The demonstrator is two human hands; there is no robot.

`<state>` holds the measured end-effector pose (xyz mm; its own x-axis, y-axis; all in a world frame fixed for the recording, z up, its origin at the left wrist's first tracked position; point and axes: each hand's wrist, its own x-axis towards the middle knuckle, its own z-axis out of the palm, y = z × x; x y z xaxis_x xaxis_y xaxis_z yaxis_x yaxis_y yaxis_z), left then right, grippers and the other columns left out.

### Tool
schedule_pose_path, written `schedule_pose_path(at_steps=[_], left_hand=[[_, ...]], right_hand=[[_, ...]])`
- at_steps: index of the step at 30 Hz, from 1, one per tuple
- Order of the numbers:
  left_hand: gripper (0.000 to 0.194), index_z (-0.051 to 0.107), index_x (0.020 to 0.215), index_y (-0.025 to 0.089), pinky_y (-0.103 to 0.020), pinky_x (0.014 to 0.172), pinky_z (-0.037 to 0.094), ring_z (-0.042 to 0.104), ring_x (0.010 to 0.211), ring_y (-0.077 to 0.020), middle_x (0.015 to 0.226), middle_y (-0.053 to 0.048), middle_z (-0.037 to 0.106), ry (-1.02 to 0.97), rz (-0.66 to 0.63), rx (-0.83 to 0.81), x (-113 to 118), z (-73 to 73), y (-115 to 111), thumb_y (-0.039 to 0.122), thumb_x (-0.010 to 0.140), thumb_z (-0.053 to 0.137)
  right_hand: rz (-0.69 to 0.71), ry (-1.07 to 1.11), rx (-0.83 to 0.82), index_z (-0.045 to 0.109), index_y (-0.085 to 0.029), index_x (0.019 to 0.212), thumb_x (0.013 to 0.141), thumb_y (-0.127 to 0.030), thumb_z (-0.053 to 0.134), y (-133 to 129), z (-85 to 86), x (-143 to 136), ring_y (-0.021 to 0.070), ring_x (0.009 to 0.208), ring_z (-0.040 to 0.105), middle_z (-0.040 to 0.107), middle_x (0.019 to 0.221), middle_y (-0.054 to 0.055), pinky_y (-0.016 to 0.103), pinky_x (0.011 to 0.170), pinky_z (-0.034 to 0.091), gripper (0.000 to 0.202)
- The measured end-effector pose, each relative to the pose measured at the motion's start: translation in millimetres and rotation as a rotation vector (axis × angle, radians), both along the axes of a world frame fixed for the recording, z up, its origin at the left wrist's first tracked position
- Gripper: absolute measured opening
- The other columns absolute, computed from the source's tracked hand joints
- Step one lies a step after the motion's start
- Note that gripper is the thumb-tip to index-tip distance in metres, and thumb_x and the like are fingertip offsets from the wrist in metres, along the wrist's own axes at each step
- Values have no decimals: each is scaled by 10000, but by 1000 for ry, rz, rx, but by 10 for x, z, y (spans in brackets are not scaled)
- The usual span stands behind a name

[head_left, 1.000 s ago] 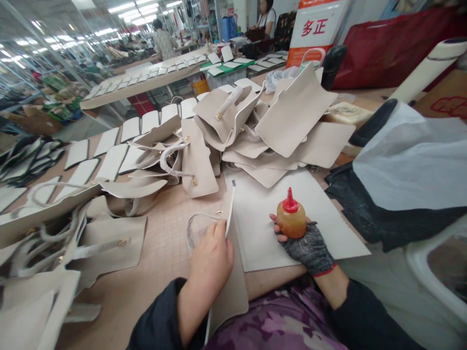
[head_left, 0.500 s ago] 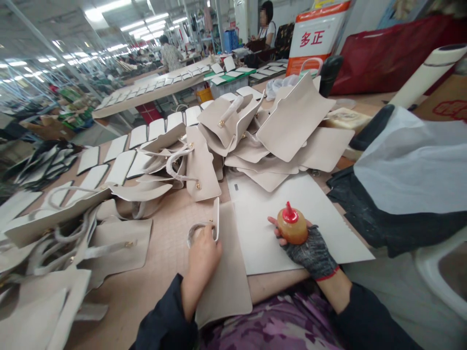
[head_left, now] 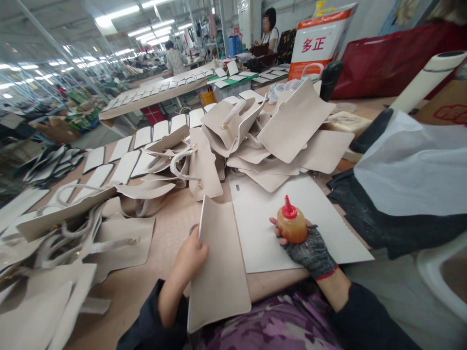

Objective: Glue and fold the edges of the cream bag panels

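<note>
My left hand [head_left: 189,255], bare, grips the left edge of a beige bag panel [head_left: 222,262], thumb on top and fingers underneath. This panel slopes from the table down to my lap, its left edge lifted. Behind my fingers a bit of its handle shows; the rest is hidden. In my right hand [head_left: 310,250], which wears a grey fingerless knit glove, rests a round squeeze bottle [head_left: 292,226] of amber liquid with a red nozzle pointing up. Under that hand lies a white board [head_left: 262,228].
Beige bag panels with wrapped handles are heaped ahead [head_left: 292,121] and at left [head_left: 124,243]. Rows of white pieces [head_left: 126,165] line the table's far left. Black sheets [head_left: 361,209] and white film [head_left: 408,170] lie right. Behind stand an orange-white can [head_left: 314,43] and a seated person [head_left: 270,31].
My left hand has shifted left and turned the panel's folded-up left part over, so its plain face shows and the handle is mostly hidden. My right hand and the bottle stay nearly still.
</note>
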<state>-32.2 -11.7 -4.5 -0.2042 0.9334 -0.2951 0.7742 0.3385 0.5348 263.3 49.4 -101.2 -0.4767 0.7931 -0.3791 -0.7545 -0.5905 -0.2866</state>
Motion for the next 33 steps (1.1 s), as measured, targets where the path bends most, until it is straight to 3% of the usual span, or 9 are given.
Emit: schedule_pose_path(at_steps=[5,7,9,15,19,23,27,28,33], left_hand=[[474,504,1205,174,-362,850,480,618,987,-243,1077,-76,649,127,-104,135,141,501,-3,155,741,410],[471,499,1208,172,-360,870,470,598,1026,-245,1109,-86,630,201,-166,178,267,548,91,141,747,411],[485,485,1222,154,-352,864,466,581,1045,-249,1125,-111,608,299,-237,151,397,423,213,100,746,407],[454,470,1171,133,-308,778,462,578,1014,-241,1082,-139,576,488,-289,2,654,-254,410,23,737,403],[417,474,1152,126,-322,780,464,577,995,-247,1068,-140,577,457,-261,-7,728,-344,411,46,748,411],[511,433,1273,120,-354,905,443,530,1104,-266,1163,-150,548,378,-217,32,606,-176,330,154,764,467],[577,437,1321,143,-355,923,451,567,1096,-269,1189,-145,590,269,-149,-93,281,16,34,154,745,471],[556,471,1300,155,-345,907,462,597,1055,-258,1142,-132,629,213,-141,-131,207,64,-61,129,745,448],[451,596,1186,239,-273,945,437,606,1038,-195,1120,-30,673,-115,-114,56,-58,505,-370,145,767,455]], right_hand=[[2,-3,-13,627,-149,1079,719,-408,636,4,4,5,224,737,658,677,1089,165,284,517,510,444],[5,-5,-5,631,-154,1072,708,-405,652,3,2,4,227,731,659,682,1077,161,286,513,510,443],[-1,-6,8,635,-147,1065,701,-404,664,0,-4,2,226,728,660,687,1064,161,283,511,511,447],[-8,-2,14,637,-145,1076,697,-380,683,8,-31,-5,221,731,663,687,1069,157,272,509,514,448],[-9,-3,-10,649,-132,1058,658,-379,724,5,2,-10,229,729,662,693,1055,155,281,508,519,476],[28,14,-37,659,-138,1059,677,-410,711,-35,-35,3,217,746,662,692,1068,143,275,523,524,472],[180,58,-9,672,-299,1018,637,-515,719,86,-385,105,229,791,671,705,1064,58,305,535,521,441],[330,53,18,692,-300,924,554,-526,764,155,-503,136,251,727,671,730,949,63,318,478,504,439],[560,-113,64,539,-400,1216,531,-681,607,475,-839,225,330,634,653,709,783,91,522,567,526,744]])
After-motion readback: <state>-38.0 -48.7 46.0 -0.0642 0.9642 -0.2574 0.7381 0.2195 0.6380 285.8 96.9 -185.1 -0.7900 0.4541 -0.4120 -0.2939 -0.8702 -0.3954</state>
